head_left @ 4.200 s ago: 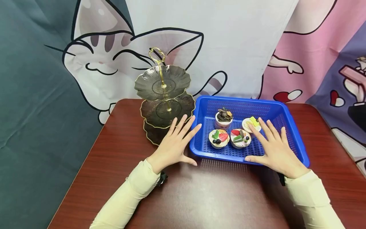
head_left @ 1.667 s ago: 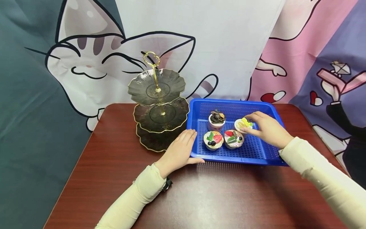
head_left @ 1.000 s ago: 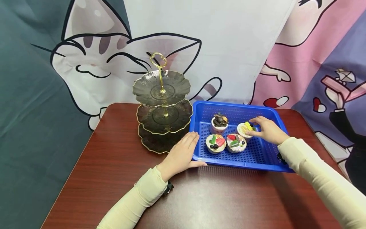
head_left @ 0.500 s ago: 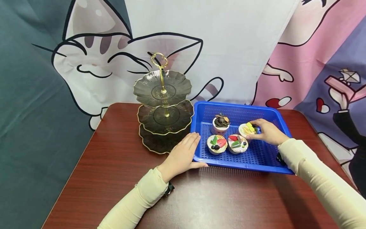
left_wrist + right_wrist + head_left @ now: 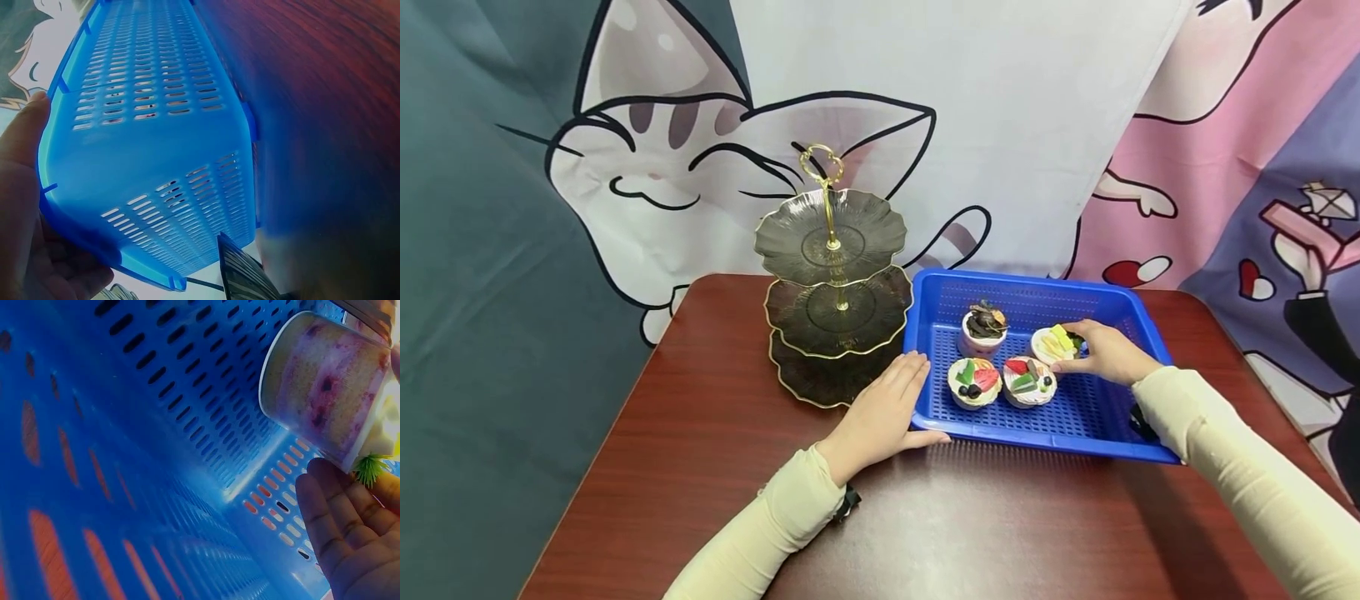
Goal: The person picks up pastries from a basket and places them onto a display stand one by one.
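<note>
Pinching the yellow-topped cupcake (image 5: 1052,343), right hand (image 5: 1105,354); left hand (image 5: 880,412) flat against blue basket (image 5: 1097,421); no writing legible.

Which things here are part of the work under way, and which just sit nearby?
In use: right hand holding the yellow-topped cupcake; left hand steadying the blue basket.
Nearby: three other cupcakes, tiered stand, table, cartoon backdrop.
</note>
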Demonstrator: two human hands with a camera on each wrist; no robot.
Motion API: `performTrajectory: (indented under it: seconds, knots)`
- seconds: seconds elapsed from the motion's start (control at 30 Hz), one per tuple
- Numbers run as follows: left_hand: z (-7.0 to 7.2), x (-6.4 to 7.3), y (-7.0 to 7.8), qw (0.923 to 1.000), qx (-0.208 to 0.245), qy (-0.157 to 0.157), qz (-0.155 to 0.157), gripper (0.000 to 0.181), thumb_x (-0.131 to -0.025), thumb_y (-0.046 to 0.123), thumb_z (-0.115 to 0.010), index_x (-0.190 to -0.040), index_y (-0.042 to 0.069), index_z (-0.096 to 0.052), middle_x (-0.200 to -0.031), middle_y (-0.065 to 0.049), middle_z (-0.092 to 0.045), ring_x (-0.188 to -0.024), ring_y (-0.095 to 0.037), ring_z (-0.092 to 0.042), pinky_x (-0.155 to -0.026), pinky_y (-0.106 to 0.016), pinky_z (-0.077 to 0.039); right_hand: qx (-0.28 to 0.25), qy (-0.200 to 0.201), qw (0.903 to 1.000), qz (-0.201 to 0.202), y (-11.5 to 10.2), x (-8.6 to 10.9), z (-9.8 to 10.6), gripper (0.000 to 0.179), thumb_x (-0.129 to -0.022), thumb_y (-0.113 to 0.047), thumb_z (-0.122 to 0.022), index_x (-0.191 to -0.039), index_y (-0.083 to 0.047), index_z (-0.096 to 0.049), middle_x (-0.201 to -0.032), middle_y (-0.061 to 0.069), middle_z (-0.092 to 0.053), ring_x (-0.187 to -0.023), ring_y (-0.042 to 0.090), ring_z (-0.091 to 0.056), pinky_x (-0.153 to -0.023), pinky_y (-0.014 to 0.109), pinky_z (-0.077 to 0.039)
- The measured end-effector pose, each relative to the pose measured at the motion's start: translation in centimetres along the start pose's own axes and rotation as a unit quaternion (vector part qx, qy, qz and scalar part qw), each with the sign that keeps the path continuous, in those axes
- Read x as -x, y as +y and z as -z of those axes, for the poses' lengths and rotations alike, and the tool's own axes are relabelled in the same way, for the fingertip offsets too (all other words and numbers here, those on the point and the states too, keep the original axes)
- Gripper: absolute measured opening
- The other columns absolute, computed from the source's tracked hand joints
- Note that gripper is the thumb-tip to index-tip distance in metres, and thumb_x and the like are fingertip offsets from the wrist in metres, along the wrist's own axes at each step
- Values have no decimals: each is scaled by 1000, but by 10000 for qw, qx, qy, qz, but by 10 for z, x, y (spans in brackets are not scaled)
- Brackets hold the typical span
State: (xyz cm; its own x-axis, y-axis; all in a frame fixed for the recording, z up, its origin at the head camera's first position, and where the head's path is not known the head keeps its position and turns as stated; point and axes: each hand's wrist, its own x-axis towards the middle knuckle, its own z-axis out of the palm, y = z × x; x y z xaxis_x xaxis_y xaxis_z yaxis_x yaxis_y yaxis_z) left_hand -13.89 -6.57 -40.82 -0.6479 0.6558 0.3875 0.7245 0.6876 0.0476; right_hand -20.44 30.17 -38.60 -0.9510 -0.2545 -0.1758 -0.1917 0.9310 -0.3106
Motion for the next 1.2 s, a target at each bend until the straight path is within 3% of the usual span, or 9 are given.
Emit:
performTrajectory:
  seconds: [0.37,0.63,1.2]
  knots:
    - [0,5,3,9991,-349,-220,9,90,-81,69,-57,-136,-2,-50,-143,-16,-50,-139,-26,-42,-117,-31,-33,-6,211,9998,-1,-1,-1,-1,88,-77,-52,-74,-129,14,-49,-127,35,-52,-113,47,-53,-98,63,-43]
    - [-2,6,3,9987,-500,-89,-109,90,-80,69,-57,-135,-2,-52,-140,-16,-53,-138,-25,-43,-117,-31,-31,-55,507,9987,9,1,3,2,81,-79,-48,-73,-125,14,-51,-119,32,-56,-100,39,-57,-89,56,-49]
    - [-2,6,2,9998,-153,72,-47,88,-79,68,-62,-134,-1,-54,-140,-14,-54,-137,-25,-44,-115,-31,-35,-201,674,9975,53,-3,14,19,74,-83,-37,-72,-128,15,-47,-125,35,-51,-110,46,-51,-96,64,-43]
